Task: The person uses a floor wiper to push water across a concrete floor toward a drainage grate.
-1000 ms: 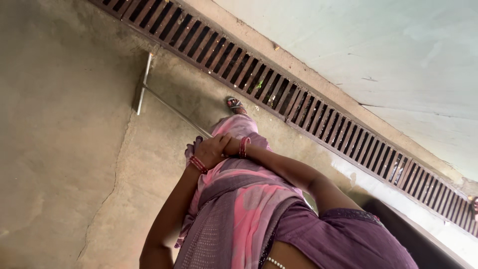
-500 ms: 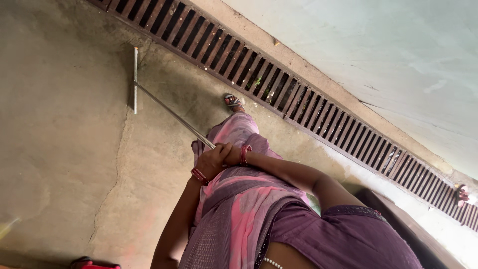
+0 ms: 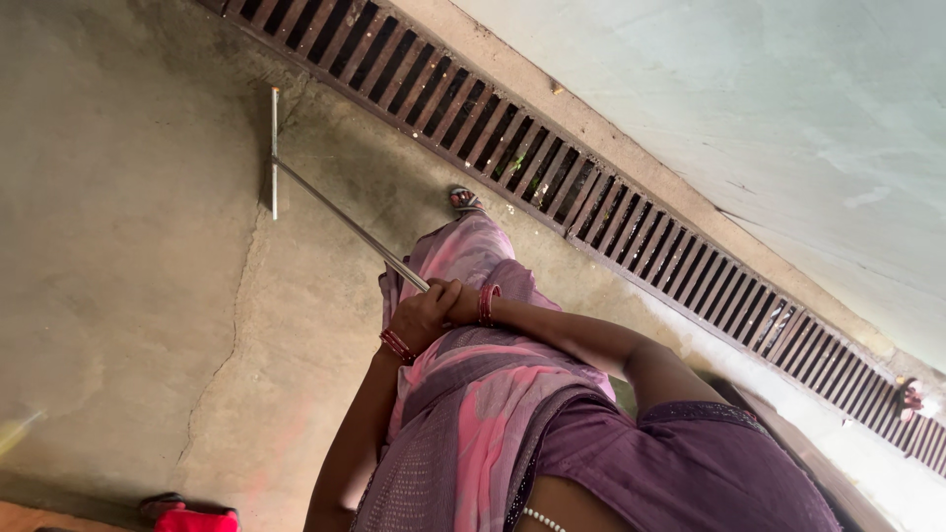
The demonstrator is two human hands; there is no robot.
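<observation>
My left hand (image 3: 419,317) and my right hand (image 3: 456,295) are clasped together on the top end of a thin metal handle (image 3: 345,223). Both wrists wear red bangles. The handle slopes down to a narrow wiper bar (image 3: 274,153) that lies on the wet concrete floor (image 3: 128,256). The bar rests just short of a long metal drain grate (image 3: 552,177). My sandalled foot (image 3: 463,200) stands beside the grate, below my pink and purple draped cloth (image 3: 473,414).
A pale painted wall (image 3: 788,108) rises behind the grate. A crack (image 3: 232,335) runs through the floor. A red object (image 3: 197,518) lies at the bottom left edge. Another sandalled foot (image 3: 907,397) shows at the far right by the grate.
The wiper bar has shifted slightly left and straightened to near upright in the view. My hands keep their hold on the handle. The red object came into view at the bottom left.
</observation>
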